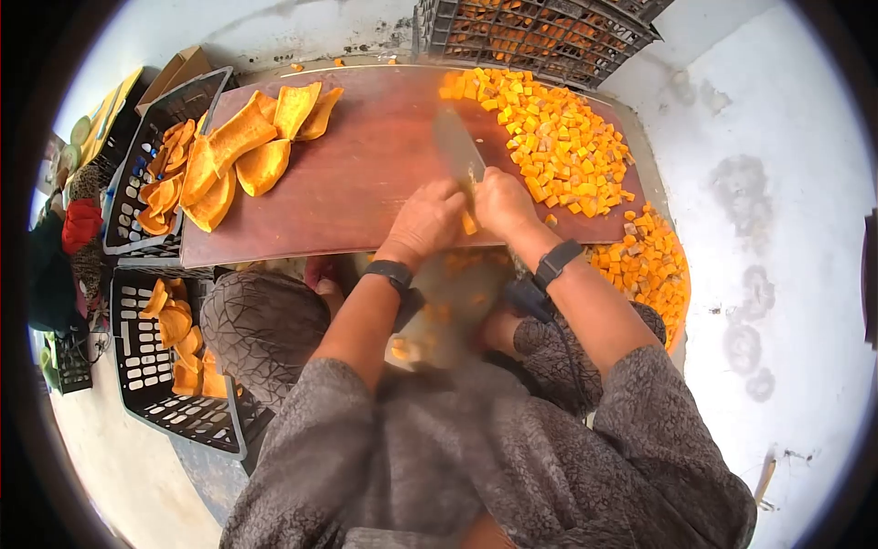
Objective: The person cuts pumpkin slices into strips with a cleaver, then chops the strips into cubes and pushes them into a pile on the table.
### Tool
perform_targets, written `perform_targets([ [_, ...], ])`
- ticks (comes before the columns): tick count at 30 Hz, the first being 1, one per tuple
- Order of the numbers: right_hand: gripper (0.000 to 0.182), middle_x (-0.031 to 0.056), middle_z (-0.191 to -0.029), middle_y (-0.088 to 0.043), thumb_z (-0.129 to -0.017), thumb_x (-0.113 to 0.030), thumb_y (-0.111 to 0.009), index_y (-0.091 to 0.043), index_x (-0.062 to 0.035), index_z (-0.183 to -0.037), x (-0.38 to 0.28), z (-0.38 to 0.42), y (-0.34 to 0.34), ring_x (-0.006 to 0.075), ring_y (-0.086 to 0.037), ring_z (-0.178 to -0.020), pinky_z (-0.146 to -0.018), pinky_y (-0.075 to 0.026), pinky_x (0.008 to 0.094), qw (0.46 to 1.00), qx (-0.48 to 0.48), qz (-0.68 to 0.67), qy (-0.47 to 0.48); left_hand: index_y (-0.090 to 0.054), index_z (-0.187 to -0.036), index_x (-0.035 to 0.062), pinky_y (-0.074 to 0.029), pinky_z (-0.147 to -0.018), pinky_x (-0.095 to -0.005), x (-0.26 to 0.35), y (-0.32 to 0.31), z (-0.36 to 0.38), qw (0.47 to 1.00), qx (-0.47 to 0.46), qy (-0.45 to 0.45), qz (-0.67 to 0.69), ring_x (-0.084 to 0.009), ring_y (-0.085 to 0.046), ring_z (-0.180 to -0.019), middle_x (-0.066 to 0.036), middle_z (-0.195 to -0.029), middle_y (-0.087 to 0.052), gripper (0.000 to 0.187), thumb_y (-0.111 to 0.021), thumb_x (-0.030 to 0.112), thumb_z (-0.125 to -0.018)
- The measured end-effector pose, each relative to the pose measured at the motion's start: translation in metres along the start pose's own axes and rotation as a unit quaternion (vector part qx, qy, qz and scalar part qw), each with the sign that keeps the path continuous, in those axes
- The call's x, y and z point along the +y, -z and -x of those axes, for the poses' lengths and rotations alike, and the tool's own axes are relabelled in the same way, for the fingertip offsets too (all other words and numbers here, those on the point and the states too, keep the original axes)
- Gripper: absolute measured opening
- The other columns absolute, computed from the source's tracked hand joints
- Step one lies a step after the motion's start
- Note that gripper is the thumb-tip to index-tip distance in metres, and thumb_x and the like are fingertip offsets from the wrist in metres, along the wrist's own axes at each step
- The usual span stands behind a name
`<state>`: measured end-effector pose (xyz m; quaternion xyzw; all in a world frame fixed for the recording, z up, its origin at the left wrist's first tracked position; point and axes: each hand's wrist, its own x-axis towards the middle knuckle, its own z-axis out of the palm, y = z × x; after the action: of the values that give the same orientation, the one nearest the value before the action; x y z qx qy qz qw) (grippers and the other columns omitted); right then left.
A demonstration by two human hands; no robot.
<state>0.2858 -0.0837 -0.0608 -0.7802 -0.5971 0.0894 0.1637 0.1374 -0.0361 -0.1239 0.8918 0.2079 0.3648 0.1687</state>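
A large knife points away over the red-brown board, its handle gripped in my right hand. Close beside it on the left, my left hand has its fingers bent together at a piece of orange pumpkin near the board's front edge; how much it holds is hidden. Pumpkin cubes are heaped on the right of the board. On the left lie large curved pumpkin slices.
Black crates with pumpkin pieces stand at the left, one beside the board and one nearer. A stacked crate is behind the board. More cubes fill an orange container at the right. A white wall rises on the right.
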Motion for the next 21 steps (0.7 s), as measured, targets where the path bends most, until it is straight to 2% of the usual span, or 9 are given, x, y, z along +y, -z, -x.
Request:
perform_targets([
  [4,0.024,0.0283,-0.082,-0.063,-0.089,-0.021,-0.058,-0.057,0.0025,-0.091,0.013,0.019,0.017,0.0465,-0.062,-0.082,-0.073,-0.05,0.0512,0.999,0.029,-0.023,0.004,-0.057,-0.102,0.0051,-0.047,-0.089,-0.044,0.002,0.002,-0.002,1.0,-0.001,0.031,0.003,-0.0372,-0.056,-0.099,-0.015,-0.107,-0.056,0.025,-0.059,0.002,-0.077],
  [6,0.024,0.028,-0.081,-0.063,-0.09,-0.022,-0.058,-0.057,0.0021,-0.09,0.017,0.033,0.031,0.0472,-0.061,-0.081,-0.072,-0.049,0.0517,0.993,0.098,-0.064,0.013,-0.057,-0.104,0.0046,-0.047,-0.092,-0.0442,0.004,0.0,-0.001,0.999,0.011,0.044,0.02,-0.0381,-0.055,-0.102,-0.016,-0.109,-0.056,0.028,-0.058,0.0,-0.077],
  [8,0.024,0.028,-0.08,-0.063,-0.09,-0.022,-0.058,-0.057,0.0027,-0.09,0.023,0.048,0.043,0.0473,-0.061,-0.082,-0.072,-0.049,0.0517,0.991,0.118,-0.062,-0.005,-0.056,-0.109,0.0042,-0.044,-0.099,-0.0434,0.002,-0.004,-0.001,0.999,0.001,0.049,-0.001,-0.0391,-0.053,-0.112,-0.019,-0.118,-0.055,0.036,-0.057,-0.003,-0.074],
  [9,0.024,0.0283,-0.081,-0.063,-0.089,-0.021,-0.059,-0.057,0.0028,-0.09,0.027,0.057,0.048,0.0475,-0.061,-0.082,-0.072,-0.049,0.0518,0.99,0.125,-0.065,-0.019,-0.056,-0.109,0.0042,-0.044,-0.099,-0.0434,0.003,-0.002,-0.002,0.999,-0.002,0.041,-0.002,-0.0391,-0.053,-0.112,-0.019,-0.118,-0.055,0.036,-0.057,-0.003,-0.074],
  [11,0.024,0.0287,-0.081,-0.063,-0.089,-0.021,-0.059,-0.056,0.0028,-0.089,0.037,0.074,0.055,0.0477,-0.061,-0.083,-0.072,-0.049,0.052,0.988,0.136,-0.07,-0.035,-0.055,-0.117,0.0057,-0.041,-0.105,-0.0434,0.004,0.0,-0.002,0.995,-0.035,0.096,0.011,-0.04,-0.048,-0.121,-0.02,-0.13,-0.05,0.047,-0.055,-0.004,-0.071],
  [13,0.024,0.0292,-0.081,-0.063,-0.089,-0.021,-0.06,-0.056,0.003,-0.088,0.048,0.091,0.059,0.0483,-0.061,-0.083,-0.072,-0.048,0.0522,0.987,0.119,-0.036,-0.101,-0.054,-0.12,0.0067,-0.039,-0.106,-0.045,0.005,0.004,-0.006,0.995,-0.066,0.08,0.001,-0.0406,-0.045,-0.124,-0.02,-0.134,-0.047,0.05,-0.056,-0.002,-0.071],
  [15,0.024,0.0292,-0.081,-0.063,-0.089,-0.021,-0.06,-0.056,0.0028,-0.088,0.058,0.105,0.06,0.0486,-0.061,-0.082,-0.072,-0.048,0.0524,0.986,0.113,-0.034,-0.116,-0.053,-0.122,0.0078,-0.037,-0.108,-0.0465,0.006,0.004,-0.007,0.993,-0.101,0.063,-0.007,-0.0412,-0.042,-0.127,-0.02,-0.138,-0.044,0.053,-0.056,-0.001,-0.07],
  [17,0.024,0.0292,-0.08,-0.063,-0.089,-0.021,-0.06,-0.055,0.0026,-0.087,0.066,0.115,0.059,0.0489,-0.061,-0.082,-0.072,-0.048,0.0525,0.986,0.109,-0.031,-0.126,-0.052,-0.125,0.0094,-0.035,-0.109,-0.0491,0.007,0.002,-0.009,0.988,-0.152,-0.016,-0.032,-0.0414,-0.039,-0.131,-0.019,-0.143,-0.041,0.055,-0.058,0.001,-0.071],
  [21,0.026,0.029,-0.079,-0.062,-0.089,-0.023,-0.06,-0.055,0.003,-0.087,0.078,0.13,0.049,0.0488,-0.061,-0.082,-0.072,-0.048,0.0525,0.984,0.104,-0.039,-0.142,-0.052,-0.128,0.0115,-0.034,-0.108,-0.0501,0.011,0.006,-0.016,0.984,-0.173,-0.028,-0.038,-0.0396,-0.036,-0.134,-0.018,-0.145,-0.04,0.056,-0.059,0.003,-0.073],
])
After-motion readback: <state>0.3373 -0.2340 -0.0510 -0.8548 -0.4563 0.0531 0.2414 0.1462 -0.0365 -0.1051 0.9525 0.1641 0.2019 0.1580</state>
